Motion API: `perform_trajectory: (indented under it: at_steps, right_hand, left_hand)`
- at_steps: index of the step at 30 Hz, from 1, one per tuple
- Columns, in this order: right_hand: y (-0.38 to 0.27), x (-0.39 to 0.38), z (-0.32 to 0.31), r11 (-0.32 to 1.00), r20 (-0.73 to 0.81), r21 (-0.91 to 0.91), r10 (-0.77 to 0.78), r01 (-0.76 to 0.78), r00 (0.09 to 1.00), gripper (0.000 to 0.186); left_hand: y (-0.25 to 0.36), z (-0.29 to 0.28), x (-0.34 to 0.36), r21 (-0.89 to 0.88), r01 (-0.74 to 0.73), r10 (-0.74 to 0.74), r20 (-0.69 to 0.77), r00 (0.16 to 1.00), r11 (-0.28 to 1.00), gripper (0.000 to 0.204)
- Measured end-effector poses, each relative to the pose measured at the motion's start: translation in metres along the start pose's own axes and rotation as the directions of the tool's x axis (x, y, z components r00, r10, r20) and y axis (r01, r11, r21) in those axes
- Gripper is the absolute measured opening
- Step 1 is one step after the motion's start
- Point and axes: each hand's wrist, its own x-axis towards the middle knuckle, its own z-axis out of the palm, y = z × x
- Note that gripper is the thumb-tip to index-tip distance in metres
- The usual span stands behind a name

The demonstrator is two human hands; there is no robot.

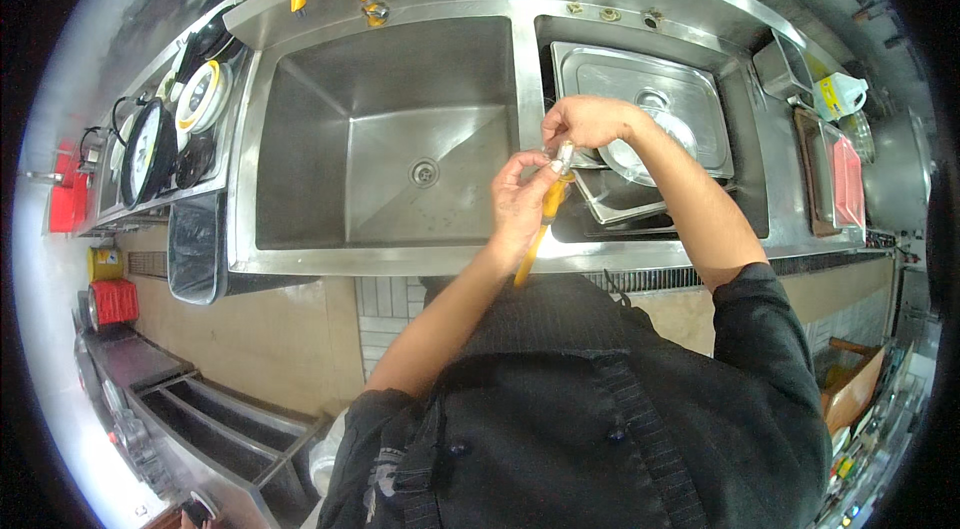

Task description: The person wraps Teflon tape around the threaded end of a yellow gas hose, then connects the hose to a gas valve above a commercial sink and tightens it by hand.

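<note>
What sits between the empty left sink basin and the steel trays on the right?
A steel divider wall separates the left basin from the trays, seen in the head view.

The person wears a black jacket (590, 409) with faint pinstripes, short sleeves (760, 314) rolled above the elbow and dark buttons (458, 449) down the front. A darker ribbed band (640, 429) runs along the seams. Both forearms and hands are bare.
</note>
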Motion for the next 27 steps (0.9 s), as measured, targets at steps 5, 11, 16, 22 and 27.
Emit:
perform_trajectory:
  at_steps: [5,11,16,22,27]
  right_hand:
    - [-0.035,-0.008,-0.022,1.0,0.021,-0.013,-0.004,0.004,1.0,0.023]
    - [-0.074,-0.041,0.0,0.932,-0.176,-0.357,0.005,-0.068,0.984,0.018]
    - [-0.083,-0.074,0.033,0.867,-0.424,-0.498,-0.236,-0.007,0.875,0.015]
    - [-0.081,-0.092,0.067,0.959,-0.635,-0.243,-0.045,-0.144,0.771,0.014]
    - [-0.075,-0.096,0.083,0.983,-0.734,-0.143,-0.026,-0.117,0.679,0.014]
  left_hand:
    - [-0.01,0.012,-0.004,0.072,-0.032,0.034,-0.029,0.999,0.997,0.011]
    - [-0.015,0.023,-0.005,0.089,-0.11,0.113,-0.036,0.993,0.99,0.01]
    - [-0.016,0.025,-0.001,0.072,-0.142,0.146,-0.048,0.988,0.987,0.011]
    - [-0.018,0.027,-0.002,0.116,-0.092,0.102,-0.084,0.991,0.989,0.014]
    - [-0.024,0.028,0.002,0.14,-0.161,0.17,-0.055,0.984,0.977,0.014]
